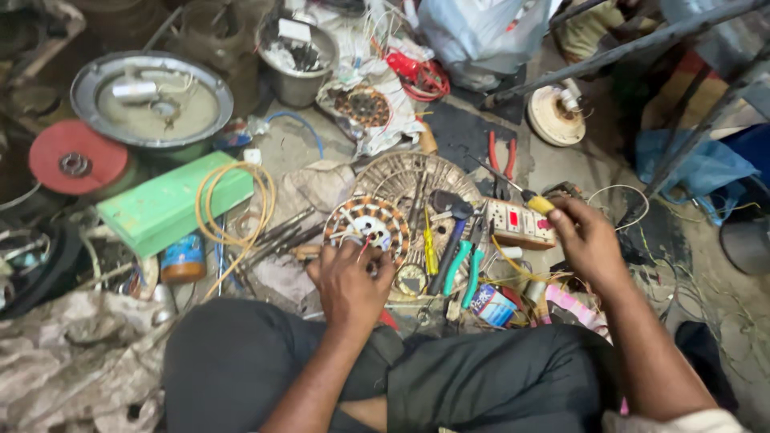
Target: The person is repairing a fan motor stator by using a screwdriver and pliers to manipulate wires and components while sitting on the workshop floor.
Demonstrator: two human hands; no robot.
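The person's dark trousers [481, 385] fill the bottom of the view and run off its lower edge, hiding whatever floor lies under the crossed legs. Left of the motor winding [367, 227], a crumpled grey cloth [72, 361] is cut by the corner, and what it covers cannot be made out. Above and left of the winding sits a round metal pan [151, 100], with a red disc [78, 158] beside it and a green box [172, 204] nearer the winding; a loop of yellow wire [233, 200] lies over the box's end. Behind the winding a ribbed metal fan cover [401, 176] is partly hidden by tools. Right of the winding are a white power strip [517, 223], a hammer [449, 212] and green-handled pliers [465, 269]. The tangle of thin wires further right is too fine to sort out. The right hand [589, 240] rests near the power strip, its fingers [561, 210] curled tightly around the yellow handle of a screwdriver [529, 198], whose shaft points up and left. The left hand [349, 285] lies at the near edge of the winding, its fingers [365, 256] bent and narrow, touching the copper coils and pinching at thin wire leads there; the back of the hand hides just what they hold.
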